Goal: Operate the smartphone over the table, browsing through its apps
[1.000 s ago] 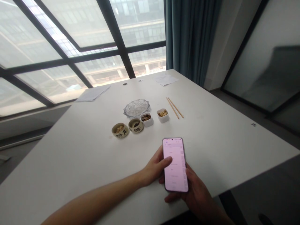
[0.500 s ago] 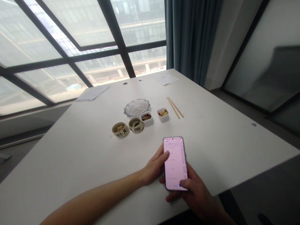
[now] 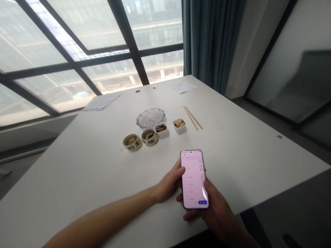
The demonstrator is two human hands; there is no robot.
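Note:
A smartphone (image 3: pixel 193 179) with a lit, pinkish screen is held over the near part of the table. My left hand (image 3: pixel 169 184) grips its left side, thumb on the screen's edge. Around the lower right side wraps my right hand (image 3: pixel 216 205), with its thumb at the right edge. A blue button shows low on the screen; the text is too small to read. Beyond the phone stand a beige bowl with dark lettering (image 3: pixel 132 146), a second beige bowl (image 3: pixel 150 140), a white square cup with dark pieces (image 3: pixel 162 133) and another white cup with yellowish pieces (image 3: pixel 180 130).
A clear glass dish (image 3: pixel 150 118) sits behind the bowls. Two wooden chopsticks (image 3: pixel 193 117) lie right of the cups. Paper sheets (image 3: pixel 102 102) and more paper (image 3: pixel 184 86) lie at the far side of the white table (image 3: pixel 103 165), near the windows and a blue curtain (image 3: pixel 212 44).
My right thumb has moved from the lower part of the screen up to its right edge, uncovering the blue button. The list on the screen has shifted. Both hands still hold the phone.

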